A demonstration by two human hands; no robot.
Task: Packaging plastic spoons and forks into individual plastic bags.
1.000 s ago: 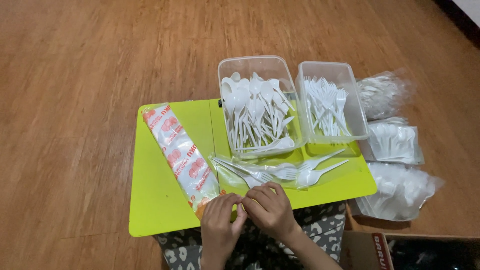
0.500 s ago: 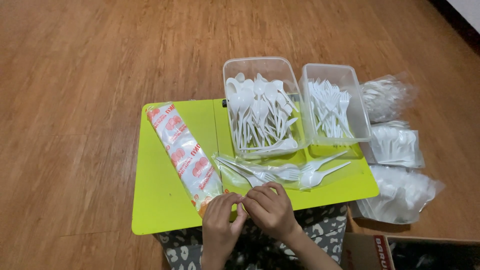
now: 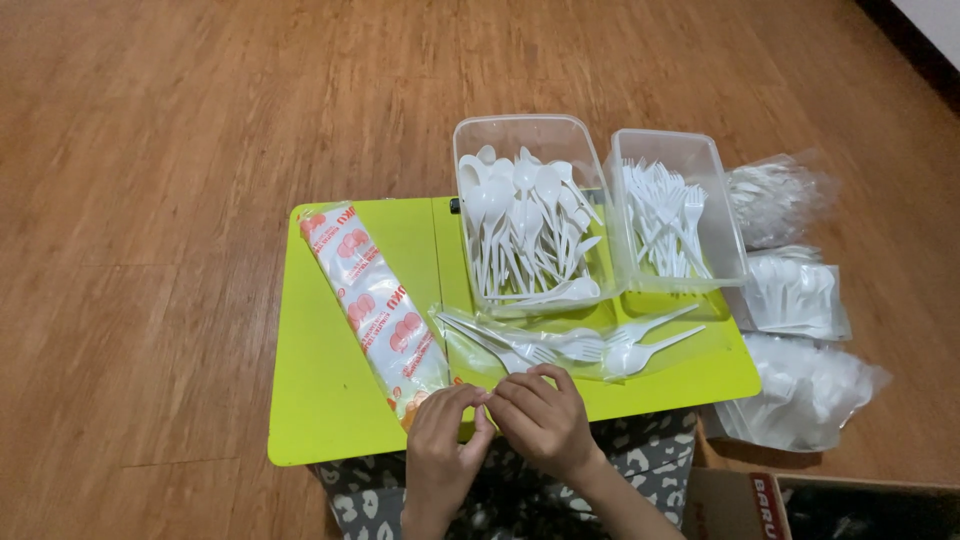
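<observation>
My left hand (image 3: 442,440) and my right hand (image 3: 540,418) meet at the near edge of a lime-green folding table (image 3: 330,400). Their fingertips pinch together at the near end of a long clear sleeve printed with red and orange shapes (image 3: 375,305); what sits between the fingers is too small to tell. Just beyond my right hand lie a few white plastic forks and spoons on clear wrappers (image 3: 590,345). Behind them stand a clear tub of white spoons (image 3: 525,225) and a clear tub of white forks (image 3: 672,215).
Clear bags of white plastic cutlery (image 3: 800,300) are stacked on the wooden floor right of the table. A cardboard box (image 3: 740,500) sits at the lower right. Patterned fabric covers my lap below the table edge.
The view has shifted slightly. My hands stay together at the sleeve's near end, fingers working in small motions.
</observation>
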